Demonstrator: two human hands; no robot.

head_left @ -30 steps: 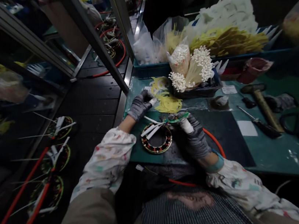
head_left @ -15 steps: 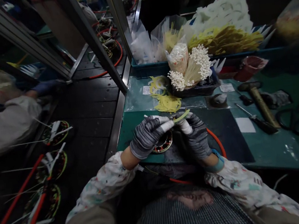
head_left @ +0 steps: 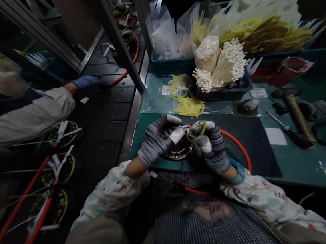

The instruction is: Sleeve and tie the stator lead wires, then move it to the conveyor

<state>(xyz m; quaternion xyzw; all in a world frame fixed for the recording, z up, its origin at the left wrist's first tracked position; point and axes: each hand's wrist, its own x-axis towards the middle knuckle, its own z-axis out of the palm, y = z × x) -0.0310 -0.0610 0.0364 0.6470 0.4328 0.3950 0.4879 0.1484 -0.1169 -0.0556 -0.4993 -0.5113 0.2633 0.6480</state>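
Observation:
Both of my hands wear grey striped gloves with white-wrapped fingertips. My left hand (head_left: 161, 138) pinches the end of a small part with blue and orange bits. In my right hand (head_left: 213, 145) is a bent yellow-green strip (head_left: 202, 128), held between thumb and fingers close to the left fingertips. Below and between the hands sits a round wound coil (head_left: 179, 152) with a dark centre, partly hidden by my left hand. A red tube (head_left: 239, 145) curves out from behind my right hand.
Behind the hands lie yellow cut sheets (head_left: 191, 106) and a box with white-tipped sticks (head_left: 225, 69). On the right are a hammer (head_left: 297, 113), a screwdriver (head_left: 292, 132) and a red cup (head_left: 291, 71). Round coils (head_left: 59, 169) line the left conveyor (head_left: 99, 125), where a co-worker's blue-gloved hand (head_left: 87, 81) reaches.
The yellow-green strip, straighter before, is now bent by my right hand. My left fingers have spread a little. The co-worker's gloved hand has moved right over the conveyor. The view has shifted slightly.

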